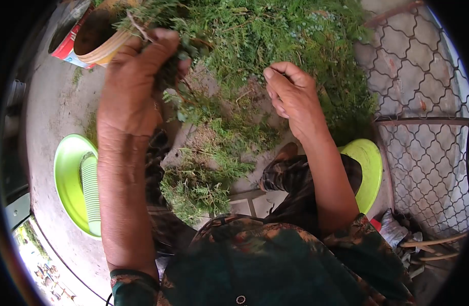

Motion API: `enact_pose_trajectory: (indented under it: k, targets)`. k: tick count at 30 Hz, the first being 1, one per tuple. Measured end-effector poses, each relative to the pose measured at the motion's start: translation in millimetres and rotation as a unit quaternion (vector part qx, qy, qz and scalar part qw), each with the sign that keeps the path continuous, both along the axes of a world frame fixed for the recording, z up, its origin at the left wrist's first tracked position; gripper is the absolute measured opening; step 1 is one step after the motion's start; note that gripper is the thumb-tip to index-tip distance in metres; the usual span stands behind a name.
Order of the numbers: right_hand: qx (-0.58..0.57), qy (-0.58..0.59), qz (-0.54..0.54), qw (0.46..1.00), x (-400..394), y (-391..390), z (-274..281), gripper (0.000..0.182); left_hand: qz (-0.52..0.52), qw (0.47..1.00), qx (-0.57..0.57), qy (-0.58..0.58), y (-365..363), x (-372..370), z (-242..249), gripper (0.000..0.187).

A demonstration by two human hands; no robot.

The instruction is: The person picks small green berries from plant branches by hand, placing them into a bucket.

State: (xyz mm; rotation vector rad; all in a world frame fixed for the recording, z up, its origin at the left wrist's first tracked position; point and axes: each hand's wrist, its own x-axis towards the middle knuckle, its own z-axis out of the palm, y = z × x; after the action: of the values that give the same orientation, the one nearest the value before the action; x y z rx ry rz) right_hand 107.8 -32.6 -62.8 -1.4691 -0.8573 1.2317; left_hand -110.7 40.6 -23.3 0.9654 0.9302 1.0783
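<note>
Near the buckets at the upper left, my left hand [142, 61] is closed round a green leafy branch [181, 97], whose woody stem sticks out past the thumb. My right hand [293, 94] is raised at the centre right with its fingers curled and thumb pressed to the forefinger. Whether something small lies in that pinch is too small to tell. Beyond and beneath both hands spreads a large heap of green cuttings [275, 35]. Loose sprigs [199, 188] lie on the ground between my legs.
Two buckets [99, 38] stand at the upper left. A lime green basin [66, 178] lies at the left with a ribbed green item on it. Another lime basin [369, 173] is right of my knee. Wire mesh [418, 66] runs along the right, with plastic scraps [392, 229] below.
</note>
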Motion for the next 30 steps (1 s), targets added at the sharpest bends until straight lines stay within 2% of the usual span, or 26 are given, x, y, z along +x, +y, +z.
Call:
enact_pose_trajectory:
  k: [3,6,8,9,11,12,14,15,17,20,21,24,26,28,29,30]
  targets:
    - [-0.035,0.011,-0.039,0.999,5.0,3.4,-41.0,0.011,0.020,1.000,-0.010,0.007,1.9,-5.6,6.2,0.014]
    - [-0.119,0.000,-0.103,0.988,17.3,5.0,-119.0,0.011,0.044,0.999,0.001,0.013,0.4,-6.1,13.3,0.011]
    - [-0.234,-0.089,-0.085,0.964,29.9,1.1,-191.1,0.011,0.044,0.999,0.004,0.002,3.2,-10.1,11.3,0.012]
    - [-0.237,-0.089,-0.083,0.964,31.9,-5.9,-226.6,0.011,0.041,0.999,-0.012,0.001,3.4,-13.7,11.1,0.017]
    - [-0.231,-0.235,-0.088,0.940,28.1,-9.6,-283.8,0.020,0.029,1.000,-0.010,0.009,3.6,-17.6,11.8,0.017]
    - [-0.239,-0.229,-0.087,0.939,25.4,-10.9,-290.6,0.020,0.011,1.000,-0.012,0.015,2.3,-19.4,11.2,0.017]
    - [-0.243,-0.312,-0.014,0.918,21.5,-0.4,-305.6,0.021,0.029,0.999,-0.017,0.020,1.7,-27.9,6.3,0.021]
    - [-0.249,-0.306,-0.010,0.919,22.1,3.3,-316.6,0.021,0.035,0.999,-0.007,0.025,1.1,-33.1,3.0,0.022]
    - [-0.221,-0.395,-0.002,0.892,26.7,12.2,-336.7,0.024,0.041,0.998,-0.003,0.037,0.0,-37.5,-2.0,0.022]
    - [-0.193,-0.424,-0.012,0.885,30.4,18.6,-364.0,0.021,0.076,0.996,-0.022,0.030,-0.4,-35.3,-3.0,0.022]
    - [-0.226,-0.444,0.043,0.866,31.6,21.9,-364.9,0.023,0.072,0.997,-0.022,0.032,0.0,-35.3,-2.7,0.021]
    - [-0.245,-0.458,0.107,0.848,33.3,24.3,-367.8,0.030,0.064,0.996,-0.014,0.052,1.3,-34.9,-2.2,0.020]
    - [-0.209,-0.456,0.093,0.860,33.3,22.5,-371.2,0.028,0.017,0.998,-0.027,0.053,3.2,-35.0,0.3,0.020]
    - [-0.200,-0.517,0.178,0.813,31.0,24.3,-362.4,0.026,0.016,0.998,-0.024,0.048,2.9,-37.5,-2.1,0.022]
    - [-0.201,-0.517,0.178,0.813,29.2,22.5,-357.8,0.026,0.037,0.996,0.005,0.078,4.0,-42.0,-4.7,0.023]
    - [-0.149,-0.537,0.211,0.803,25.6,20.0,-352.3,0.025,0.058,0.992,0.034,0.107,5.0,-45.5,-6.4,0.024]
